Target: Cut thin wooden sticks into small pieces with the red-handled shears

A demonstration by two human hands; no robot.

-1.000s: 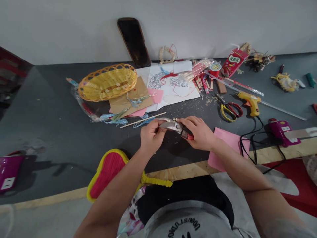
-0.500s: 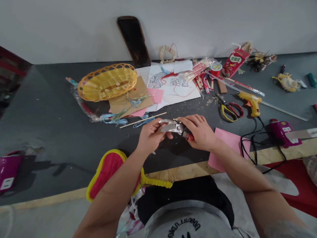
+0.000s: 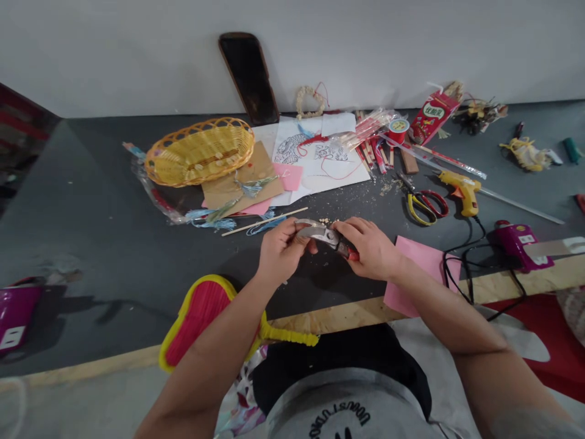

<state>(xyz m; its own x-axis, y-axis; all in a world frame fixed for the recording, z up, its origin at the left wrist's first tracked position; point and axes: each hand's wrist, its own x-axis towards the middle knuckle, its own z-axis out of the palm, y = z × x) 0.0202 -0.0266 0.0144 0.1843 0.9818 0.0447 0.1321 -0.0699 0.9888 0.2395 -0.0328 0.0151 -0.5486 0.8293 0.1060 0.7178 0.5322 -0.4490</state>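
Observation:
My right hand (image 3: 371,249) is closed around the red handles of a pair of pruning shears (image 3: 322,234), whose curved metal blades point left. At the blade end, my left hand (image 3: 278,251) is closed, thumb and fingers pinched together near the blades. Whatever lies between its fingers is too small and hidden to name. Just beyond the shears, small pale cut bits (image 3: 324,221) lie on the dark tabletop. A thin pale stick (image 3: 247,228) rests behind my left hand, across blue tassels (image 3: 262,229).
A yellow woven basket (image 3: 199,160) stands at the back left, near a phone (image 3: 250,79) leaning on the wall. To the right lie scissors (image 3: 427,206), a yellow glue gun (image 3: 464,192) with its cable, and pink paper (image 3: 423,274). A pink-and-yellow paddle-shaped piece (image 3: 198,317) overhangs the front edge.
The shears have tilted slightly, their blades now nearer together. Both hands have shifted only a little and stay in the same grip.

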